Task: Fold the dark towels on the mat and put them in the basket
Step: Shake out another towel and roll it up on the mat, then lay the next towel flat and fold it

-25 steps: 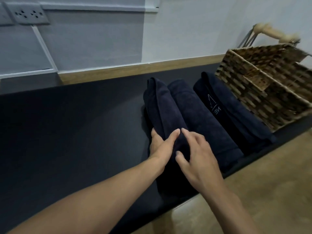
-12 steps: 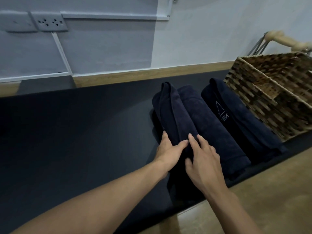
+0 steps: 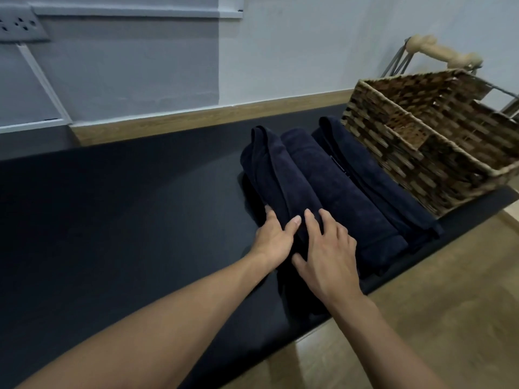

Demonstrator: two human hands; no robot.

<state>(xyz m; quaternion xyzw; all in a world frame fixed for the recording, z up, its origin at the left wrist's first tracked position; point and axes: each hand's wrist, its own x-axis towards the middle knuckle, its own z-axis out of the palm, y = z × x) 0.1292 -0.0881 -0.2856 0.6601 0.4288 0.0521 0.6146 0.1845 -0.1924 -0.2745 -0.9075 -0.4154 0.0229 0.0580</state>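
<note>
On mat, noted left hand curled round leftmost towel, right hand flat atop; judged loose hold could spill fold before basket at 2 o'clock.

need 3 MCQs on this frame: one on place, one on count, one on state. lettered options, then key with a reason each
1. Where is the wicker basket relative to the towels?
A. left of them
B. right of them
C. on top of them

2. How many folded dark towels lie on the mat?
A. three
B. one
C. five

3. What are the hands doing?
A. lifting the basket
B. both hanging clear of the mat
C. both touching the leftmost towel

Key:
1 B: the basket stands beside the towels, on their right.
2 A: the leftmost towel, middle towel and right towel lie side by side.
3 C: left hand and right hand both lie on that towel's near end.
</note>
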